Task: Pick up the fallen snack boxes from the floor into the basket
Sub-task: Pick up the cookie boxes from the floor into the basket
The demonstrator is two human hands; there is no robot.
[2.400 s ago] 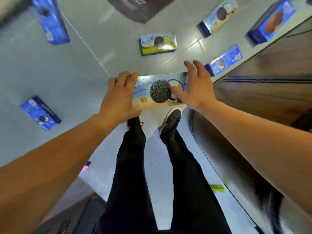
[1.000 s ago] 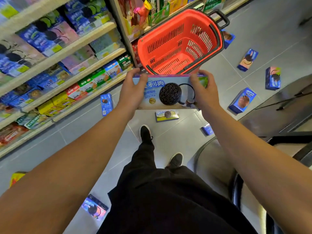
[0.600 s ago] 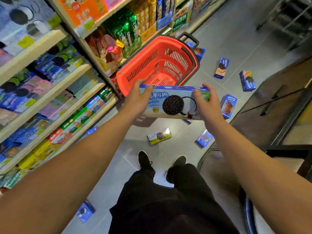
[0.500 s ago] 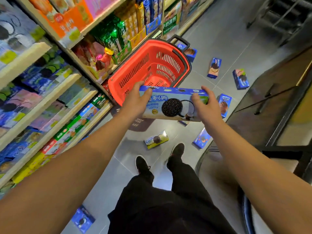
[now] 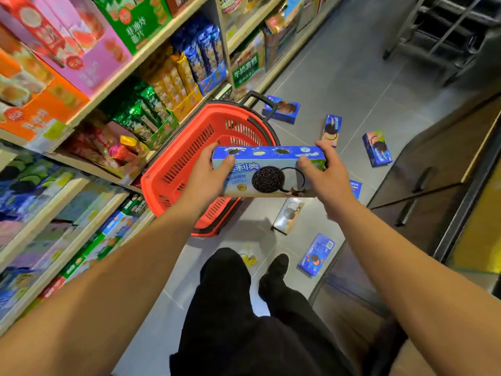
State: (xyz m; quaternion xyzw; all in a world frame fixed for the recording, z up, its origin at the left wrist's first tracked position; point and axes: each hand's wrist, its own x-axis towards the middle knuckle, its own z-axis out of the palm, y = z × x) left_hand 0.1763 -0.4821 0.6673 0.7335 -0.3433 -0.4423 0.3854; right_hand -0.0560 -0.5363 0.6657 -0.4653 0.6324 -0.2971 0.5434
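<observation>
Hands, left [image 5: 208, 172] and right [image 5: 325, 176], pinch a box [image 5: 267, 172] by its ends; basket [image 5: 173, 169] at 10 o'clock beneath it.

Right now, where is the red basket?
In the head view the red basket stands on the floor left of centre, against the shelves, partly hidden behind the cookie box held by the left hand and right hand.

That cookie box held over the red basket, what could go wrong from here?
The cookie box is pinched only at its ends by the left hand and right hand; it might slip. It overlaps just the red basket's near rim, so an early release could miss. A fallen box near the feet could trip the person.
</observation>
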